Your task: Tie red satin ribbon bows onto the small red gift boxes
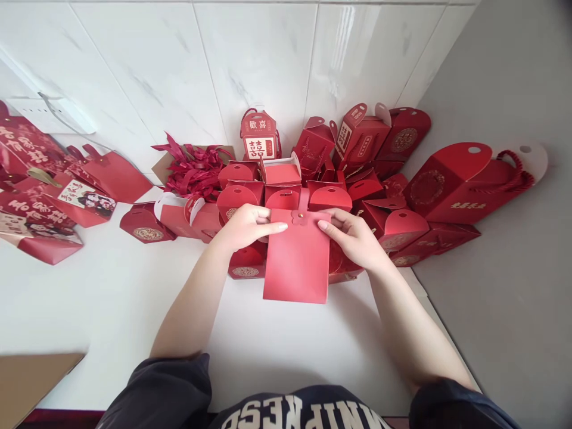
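While left hand [248, 227] and right hand [355, 237] pinch the flat red card pouch [297, 268] at centre frame, uneven pulling could crease or tear it.

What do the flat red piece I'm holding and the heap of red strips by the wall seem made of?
The flat red piece looks like matte card: it is unbent, with crisp edges and little shine. The red strips look like satin ribbon, limp and curled with a faint sheen, though paper ribbon is possible.
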Tool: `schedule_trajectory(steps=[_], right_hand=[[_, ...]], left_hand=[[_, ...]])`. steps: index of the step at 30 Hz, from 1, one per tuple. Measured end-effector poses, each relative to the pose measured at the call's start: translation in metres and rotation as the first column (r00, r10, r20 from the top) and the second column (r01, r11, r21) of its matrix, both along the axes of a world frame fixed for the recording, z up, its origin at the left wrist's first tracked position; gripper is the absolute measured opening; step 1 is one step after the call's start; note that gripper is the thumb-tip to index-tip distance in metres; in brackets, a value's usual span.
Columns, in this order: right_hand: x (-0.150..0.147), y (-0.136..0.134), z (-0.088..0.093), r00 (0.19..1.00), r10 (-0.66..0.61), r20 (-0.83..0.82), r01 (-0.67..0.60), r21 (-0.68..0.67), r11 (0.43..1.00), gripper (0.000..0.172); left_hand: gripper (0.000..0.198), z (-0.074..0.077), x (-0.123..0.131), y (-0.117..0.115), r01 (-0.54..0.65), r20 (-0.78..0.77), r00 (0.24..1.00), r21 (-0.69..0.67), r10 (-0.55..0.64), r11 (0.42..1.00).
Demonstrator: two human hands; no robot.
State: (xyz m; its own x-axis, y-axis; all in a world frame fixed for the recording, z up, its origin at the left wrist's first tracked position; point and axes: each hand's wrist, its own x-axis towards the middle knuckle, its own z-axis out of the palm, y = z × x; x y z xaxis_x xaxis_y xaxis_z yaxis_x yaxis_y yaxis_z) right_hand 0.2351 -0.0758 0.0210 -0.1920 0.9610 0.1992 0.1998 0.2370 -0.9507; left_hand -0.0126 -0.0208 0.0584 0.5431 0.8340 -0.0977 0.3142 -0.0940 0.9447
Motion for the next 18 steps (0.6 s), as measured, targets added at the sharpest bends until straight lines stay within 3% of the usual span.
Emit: schedule_trajectory(steps=[2, 6, 9, 12, 15, 16, 18], right_hand=[[0.001, -0.002, 0.004, 0.992, 0.096, -0.085, -0.102, -0.067, 0.993, 0.045], [0.003, -0.007, 0.011, 0.955, 0.295, 0.029, -0.291, -0.096, 0.952, 0.059], [-0.002, -0.009, 0.008, 0.947, 0.313, 0.079, -0.311, -0.039, 0.950, 0.074], [-0.013, -0.011, 0.002, 0.979, 0.198, 0.040, -0.199, 0.015, 0.980, 0.081], [-0.026, -0.019, 0.001, 0.998, -0.056, 0.040, 0.047, 0.191, 0.980, 0.087], [-0.030, -0.023, 0.002, 0.984, -0.164, 0.065, 0.139, 0.291, 0.947, 0.086], [-0.037, -0.033, 0.004, 0.920, -0.373, 0.122, 0.264, 0.510, 0.819, 0.082]], left_hand=[[0.037, 0.006, -0.002, -0.004, -0.096, 0.073, 0.993, -0.019, 0.097, 0.995], [0.035, 0.015, -0.007, -0.010, -0.279, 0.177, 0.947, 0.052, 0.266, 0.959], [0.037, 0.021, -0.015, -0.012, -0.374, 0.227, 0.913, 0.128, 0.340, 0.919], [0.041, 0.028, -0.023, -0.016, -0.385, 0.226, 0.912, 0.181, 0.343, 0.905], [0.049, 0.034, -0.025, -0.030, -0.375, 0.130, 0.927, 0.256, 0.353, 0.891], [0.056, 0.036, -0.023, -0.037, -0.355, 0.082, 0.935, 0.271, 0.346, 0.895], [0.070, 0.037, -0.014, -0.053, -0.259, 0.017, 0.964, 0.265, 0.264, 0.929]])
